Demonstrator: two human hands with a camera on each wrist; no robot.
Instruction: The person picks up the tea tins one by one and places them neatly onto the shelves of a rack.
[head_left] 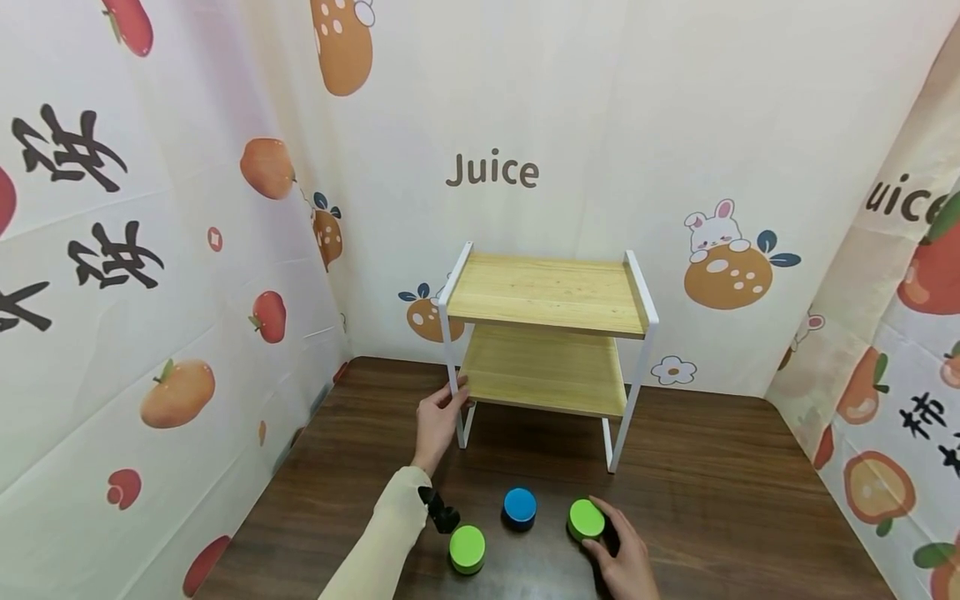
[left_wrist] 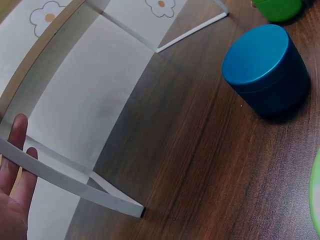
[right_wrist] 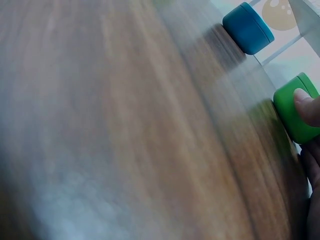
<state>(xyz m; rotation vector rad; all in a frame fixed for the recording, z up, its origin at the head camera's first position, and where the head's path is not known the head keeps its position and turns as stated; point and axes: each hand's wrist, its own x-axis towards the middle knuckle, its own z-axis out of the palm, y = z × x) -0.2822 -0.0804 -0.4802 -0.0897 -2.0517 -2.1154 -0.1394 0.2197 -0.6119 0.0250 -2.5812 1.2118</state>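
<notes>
A two-tier shelf with pale wooden boards [head_left: 551,292] and white metal side frames stands on the dark wooden table. My left hand [head_left: 438,421] grips its left front leg, with fingers passing behind the white bar [left_wrist: 70,182] in the left wrist view. Toward the front right, my right hand [head_left: 624,554] holds a round green tin [head_left: 586,518] between thumb and fingers. The thumb lies against the tin's side in the right wrist view. A blue tin [head_left: 519,507] stands between the hands, and a second green tin [head_left: 467,547] is nearer the left forearm.
Behind the shelf hangs a pale curtain [head_left: 585,108] printed with fruit and rabbits, and similar curtains close off both sides. The table [head_left: 720,492] reaches back to the rear curtain. A black band with a small device [head_left: 442,512] sits on the left wrist.
</notes>
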